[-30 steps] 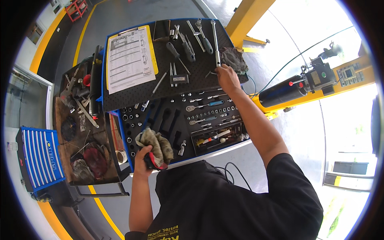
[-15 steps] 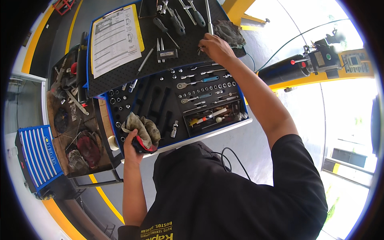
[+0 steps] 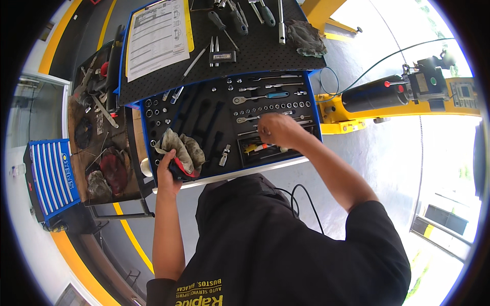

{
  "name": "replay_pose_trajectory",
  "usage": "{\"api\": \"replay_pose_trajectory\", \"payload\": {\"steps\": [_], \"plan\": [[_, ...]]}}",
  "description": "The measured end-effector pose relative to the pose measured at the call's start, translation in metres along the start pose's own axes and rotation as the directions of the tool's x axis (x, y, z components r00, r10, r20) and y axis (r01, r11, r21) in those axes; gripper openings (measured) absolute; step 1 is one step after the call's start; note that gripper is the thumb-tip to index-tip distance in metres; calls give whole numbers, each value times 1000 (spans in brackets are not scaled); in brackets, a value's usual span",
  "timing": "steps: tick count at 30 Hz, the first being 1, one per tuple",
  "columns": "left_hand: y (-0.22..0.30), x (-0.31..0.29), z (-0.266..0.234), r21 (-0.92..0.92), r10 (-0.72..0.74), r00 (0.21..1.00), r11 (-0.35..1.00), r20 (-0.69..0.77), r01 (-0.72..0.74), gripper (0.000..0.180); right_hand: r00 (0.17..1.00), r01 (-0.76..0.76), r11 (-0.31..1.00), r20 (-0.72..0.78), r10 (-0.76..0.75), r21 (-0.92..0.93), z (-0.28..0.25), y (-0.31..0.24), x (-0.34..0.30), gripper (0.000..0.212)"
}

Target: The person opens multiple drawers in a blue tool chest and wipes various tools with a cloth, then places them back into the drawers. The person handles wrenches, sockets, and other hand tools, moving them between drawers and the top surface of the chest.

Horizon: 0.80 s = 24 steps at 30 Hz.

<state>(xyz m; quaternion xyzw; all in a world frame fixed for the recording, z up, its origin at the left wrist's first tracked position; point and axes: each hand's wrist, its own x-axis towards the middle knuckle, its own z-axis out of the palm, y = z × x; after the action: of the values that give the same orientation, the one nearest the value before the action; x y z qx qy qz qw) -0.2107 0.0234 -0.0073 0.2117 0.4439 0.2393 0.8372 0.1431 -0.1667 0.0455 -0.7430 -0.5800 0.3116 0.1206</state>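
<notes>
- Clock set with 12 at the far side of the view, 6 at the person's body.
- Right hand [image 3: 279, 130] is seen over the right part of the drawer [image 3: 229, 128], knuckles up, fingers curled in. Whether anything is pinched beneath, or touched, cannot be told.
- Tray [image 3: 246, 161] is found just beside it, at 6 to 7 o'clock; its long axis is set about 9 to 3, and its far edge is partly covered by the hand.
- Plain ratchet [image 3: 246, 120]: head noted near the right hand, at 9 to 10 o'clock; long axis about 9 to 3, the rest partly hidden by the hand.
- Sockets [image 3: 270, 107] are lined up 9 to 3, near, toward 12 o'clock; blue ratchet [image 3: 261, 97] is placed beyond them, at 11 o'clock.
- Left hand [image 3: 167, 172] is closed on the cloth [image 3: 178, 147], which is bunched up at about 1 o'clock from it, over the drawer's near left corner.
- Joint [image 3: 224, 155] is lodged between the hands: 8 o'clock from the right, 2 to 3 from the left; axis about 1 to 7.
- Tray and both ratchets are reached more nearly by the right hand; the left is well apart.
</notes>
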Motion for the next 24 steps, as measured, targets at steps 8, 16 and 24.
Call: {"api": "replay_pose_trajectory", "payload": {"steps": [8, 16, 24], "plan": [[-1, -8, 7, 27, 5, 1000, 1000, -30, -4, 37, 946, 147, 987, -281, -159, -66, 40, 2, -29, 14], [-3, -6, 4, 27, 14, 1000, 1000, -25, -13, 35, 898, -8, 971, -425, 112, 238, -13, 6, -38, 16], [1, 3, 8, 20, -37, 997, 999, -68, 38, 36, 711, -11, 977, -686, 157, 212, -92, 12, 1, 16]]}}
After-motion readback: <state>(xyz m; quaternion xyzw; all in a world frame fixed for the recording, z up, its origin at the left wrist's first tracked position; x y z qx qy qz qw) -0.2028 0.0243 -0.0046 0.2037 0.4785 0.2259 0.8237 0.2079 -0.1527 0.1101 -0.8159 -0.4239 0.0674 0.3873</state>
